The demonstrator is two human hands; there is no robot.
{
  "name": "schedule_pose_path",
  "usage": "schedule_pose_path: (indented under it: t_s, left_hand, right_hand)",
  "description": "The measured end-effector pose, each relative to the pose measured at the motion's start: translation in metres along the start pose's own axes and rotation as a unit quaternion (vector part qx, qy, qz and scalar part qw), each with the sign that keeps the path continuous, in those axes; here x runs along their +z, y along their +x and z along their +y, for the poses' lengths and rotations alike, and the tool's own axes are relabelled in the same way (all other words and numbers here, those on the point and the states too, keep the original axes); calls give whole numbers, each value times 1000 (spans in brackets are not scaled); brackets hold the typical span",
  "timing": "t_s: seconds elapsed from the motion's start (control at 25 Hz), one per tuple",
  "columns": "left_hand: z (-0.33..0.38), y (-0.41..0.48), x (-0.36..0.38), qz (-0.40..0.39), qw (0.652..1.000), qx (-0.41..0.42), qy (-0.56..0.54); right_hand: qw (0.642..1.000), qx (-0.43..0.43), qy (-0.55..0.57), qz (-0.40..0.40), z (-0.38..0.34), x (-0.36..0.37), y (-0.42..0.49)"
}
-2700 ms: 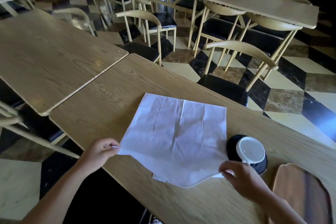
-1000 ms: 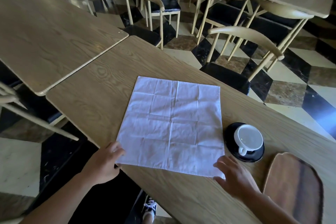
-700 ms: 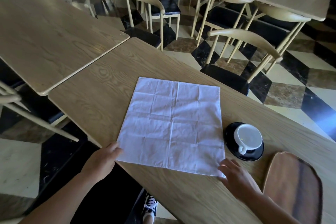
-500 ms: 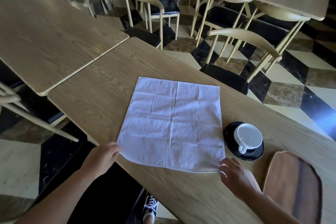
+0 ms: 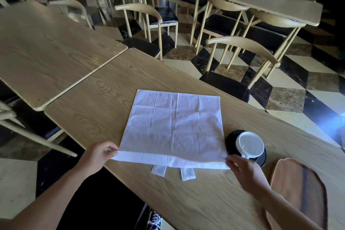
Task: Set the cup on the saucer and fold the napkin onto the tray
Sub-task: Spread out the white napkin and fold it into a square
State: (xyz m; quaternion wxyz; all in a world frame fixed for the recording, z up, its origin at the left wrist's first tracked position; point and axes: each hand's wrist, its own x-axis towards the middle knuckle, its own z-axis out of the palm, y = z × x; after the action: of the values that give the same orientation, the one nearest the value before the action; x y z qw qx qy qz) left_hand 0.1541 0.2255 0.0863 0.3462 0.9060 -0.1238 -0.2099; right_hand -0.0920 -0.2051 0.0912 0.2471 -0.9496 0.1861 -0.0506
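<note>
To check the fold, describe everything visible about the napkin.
The napkin is a white, square, creased cloth spread on the wooden table, beside the saucer. Its near edge is raised: the left hand pinches one near corner, the right hand the other. Two small white labels show beneath that edge.

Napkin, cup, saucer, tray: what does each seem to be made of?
Napkin: white woven cloth, matte; it keeps fold creases and has sewn tags at its near edge.
Cup: likely white glazed ceramic; glossy, with small highlights inside.
Saucer: probably black glazed ceramic; its rim shines.
Tray: brown wood with a smooth finish; dark grain streaks show.
</note>
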Motion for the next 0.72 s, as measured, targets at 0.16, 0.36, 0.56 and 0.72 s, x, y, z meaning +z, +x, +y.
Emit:
schedule_pose_path:
  t_s: [0.16,0.36,0.56,0.72]
  left_hand:
    - [21,25,-6,94,989,-4,-114]
    - [58,74,-1,194,960,4,-201]
    - [78,136,-7,207,950,8,-234]
    - [83,189,-7,201,948,0,-247]
  right_hand:
    - [998,41,40,40,-6,-12,42]
    - [996,40,9,81,-11,-22,95]
    - [995,57,6,78,-7,-23,162]
    - [995,66,-6,70,-2,-19,213]
